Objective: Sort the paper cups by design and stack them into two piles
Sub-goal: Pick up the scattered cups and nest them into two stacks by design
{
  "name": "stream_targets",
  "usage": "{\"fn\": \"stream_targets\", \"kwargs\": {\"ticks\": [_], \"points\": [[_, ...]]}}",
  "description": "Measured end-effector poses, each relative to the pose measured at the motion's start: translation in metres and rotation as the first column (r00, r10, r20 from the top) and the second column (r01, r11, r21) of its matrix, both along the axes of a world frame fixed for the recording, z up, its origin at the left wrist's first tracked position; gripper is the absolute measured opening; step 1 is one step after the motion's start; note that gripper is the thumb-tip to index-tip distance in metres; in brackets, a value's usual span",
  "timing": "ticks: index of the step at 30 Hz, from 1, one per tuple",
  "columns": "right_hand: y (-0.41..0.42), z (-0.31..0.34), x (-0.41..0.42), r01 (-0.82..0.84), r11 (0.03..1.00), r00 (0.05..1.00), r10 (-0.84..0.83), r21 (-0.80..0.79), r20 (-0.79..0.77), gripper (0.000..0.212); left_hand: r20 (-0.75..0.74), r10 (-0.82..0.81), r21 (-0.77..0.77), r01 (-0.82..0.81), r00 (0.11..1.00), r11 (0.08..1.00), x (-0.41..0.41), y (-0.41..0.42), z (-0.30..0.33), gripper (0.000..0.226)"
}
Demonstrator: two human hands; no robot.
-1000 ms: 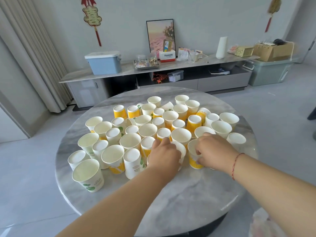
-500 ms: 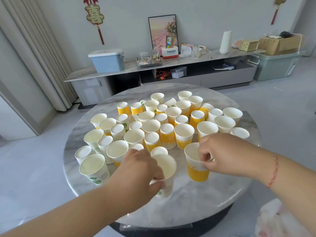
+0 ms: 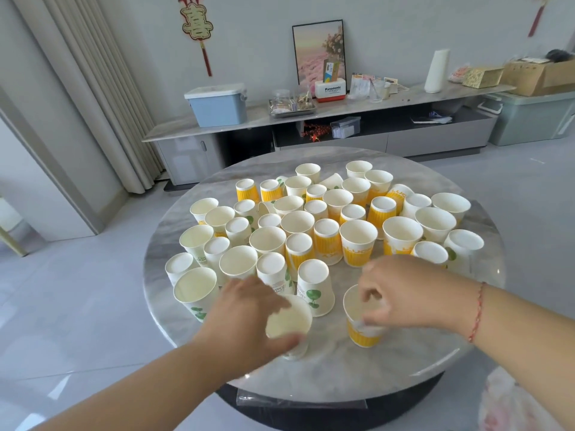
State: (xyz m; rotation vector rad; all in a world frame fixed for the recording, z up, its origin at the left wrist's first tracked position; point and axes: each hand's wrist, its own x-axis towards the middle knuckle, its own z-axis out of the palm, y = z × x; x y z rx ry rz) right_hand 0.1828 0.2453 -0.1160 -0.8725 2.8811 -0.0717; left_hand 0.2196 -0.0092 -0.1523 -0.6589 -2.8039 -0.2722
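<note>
I have one cup of each design pulled out to the near edge of the round marble counter (image 3: 311,373): my left hand (image 3: 245,318) curls round a white cup with green leaf print (image 3: 289,325), its grip closed on the wall, while my right hand (image 3: 404,293) pinches the rim of a yellow-striped cup (image 3: 362,325) that stands upright on the stone. Both sit apart from each other and in front of the unsorted crowd of cups (image 3: 326,225), some upright, some upside down, a few tipped over. I judge this the founding of the two piles; next I must release these as bases and bring a matching cup down squarely into each, turning the inverted ones first. Beyond the counter, a low marble-topped cabinet (image 3: 326,112) against the wall carries a blue storage box (image 3: 217,104) and a framed picture (image 3: 319,52); pleated curtains (image 3: 93,88) hang at left
</note>
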Motion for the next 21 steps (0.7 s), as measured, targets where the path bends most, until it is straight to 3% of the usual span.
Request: {"fn": "stream_targets", "kwargs": {"ticks": [2, 4, 7, 9, 13, 21], "points": [[-0.008, 0.007, -0.012, 0.067, 0.982, 0.992, -0.084, -0.179, -0.092, 0.036, -0.024, 0.148, 0.113, -0.145, 0.989, 0.983, -0.017, 0.0, 0.015, 0.05], [-0.023, 0.006, -0.028, 0.126, 0.959, 0.98, -0.16, -0.254, -0.118, 0.037, 0.017, 0.275, 0.078, -0.275, 0.961, 0.958, -0.041, -0.001, 0.023, 0.048], [-0.047, -0.009, -0.046, 0.18, 0.974, 0.973, -0.197, -0.141, -0.118, 0.051, 0.139, 0.409, -0.055, -0.405, 0.902, 0.912, -0.07, 0.002, 0.017, 0.056], [-0.058, -0.021, -0.052, 0.186, 0.978, 0.974, -0.196, -0.093, -0.116, 0.051, 0.12, 0.461, -0.14, -0.445, 0.879, 0.885, -0.08, 0.006, 0.009, 0.057], [-0.067, -0.038, -0.056, 0.201, 0.977, 0.976, -0.206, -0.075, -0.072, 0.048, 0.056, 0.491, -0.208, -0.471, 0.869, 0.857, -0.088, 0.013, 0.001, 0.052], [-0.07, -0.047, -0.057, 0.213, 0.956, 0.975, -0.221, -0.202, -0.017, 0.048, 0.023, 0.482, -0.117, -0.476, 0.876, 0.872, -0.085, 0.025, -0.005, 0.056]]}}
